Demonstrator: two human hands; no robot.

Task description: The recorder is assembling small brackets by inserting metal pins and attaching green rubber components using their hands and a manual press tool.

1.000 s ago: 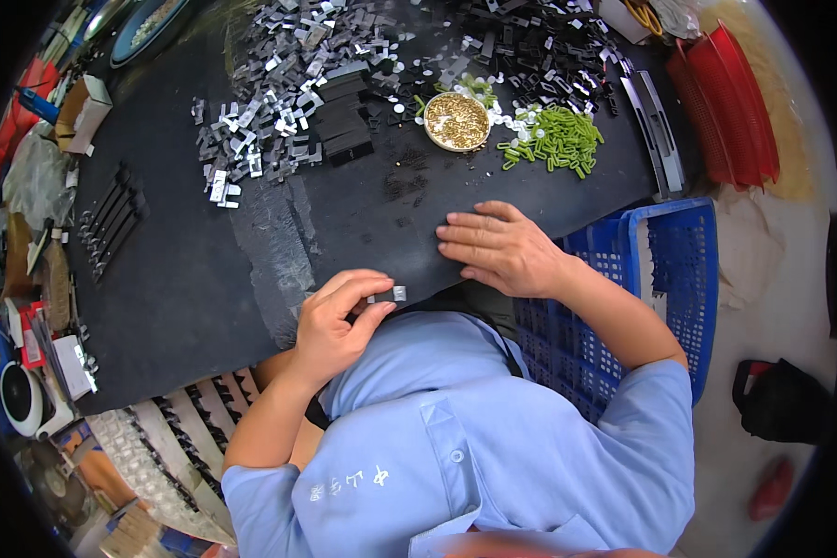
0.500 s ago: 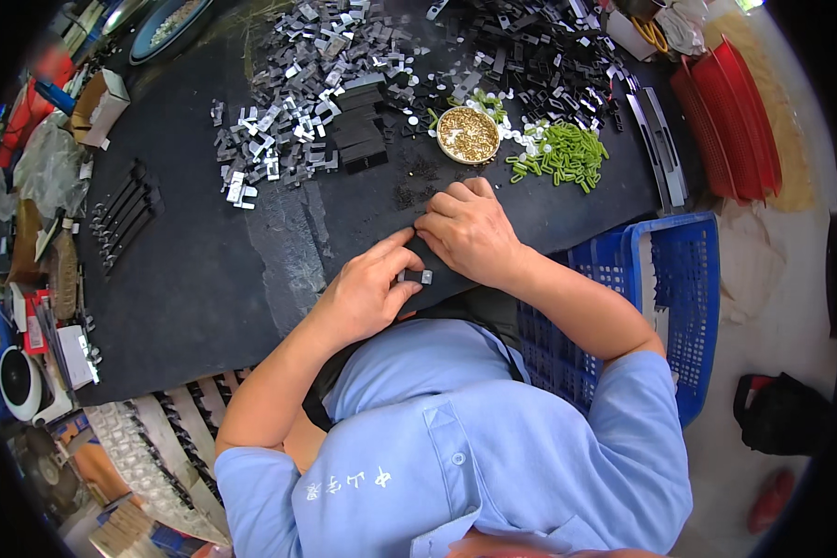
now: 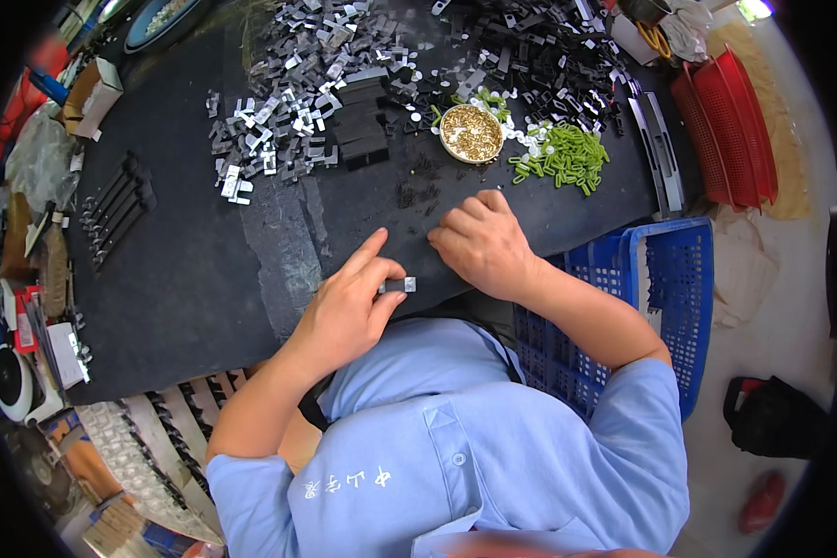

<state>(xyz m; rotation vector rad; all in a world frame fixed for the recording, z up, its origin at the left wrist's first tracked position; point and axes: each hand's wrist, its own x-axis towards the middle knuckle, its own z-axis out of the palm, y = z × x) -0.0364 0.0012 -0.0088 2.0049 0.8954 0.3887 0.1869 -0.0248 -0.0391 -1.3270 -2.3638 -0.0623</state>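
My left hand [image 3: 353,302] is over the near part of the dark table, its index finger stretched out. Between its thumb and the bent fingers it pinches a small silver metal bracket [image 3: 409,285], mostly covered by the fingers. To the right and a little farther away, my right hand [image 3: 482,239] is closed, fingertips pressed together; whatever they hold is hidden. Small dark bits [image 3: 418,193] lie scattered just beyond it. Farther back stands a round tub of tiny brass-coloured parts [image 3: 471,133], with a pile of green oval rings [image 3: 567,156] to its right.
Silver metal brackets [image 3: 284,102] heap at the back, beside stacked black strips [image 3: 361,126]. Black parts [image 3: 539,56] spread at the far right. Long black pieces [image 3: 121,209] lie on the left. A blue crate [image 3: 684,307] and red baskets [image 3: 730,126] stand right of the table.
My hands have moved apart: the left drew back to the left with the bracket, its index finger now extended. The right shifted slightly right and its fingers curled in.
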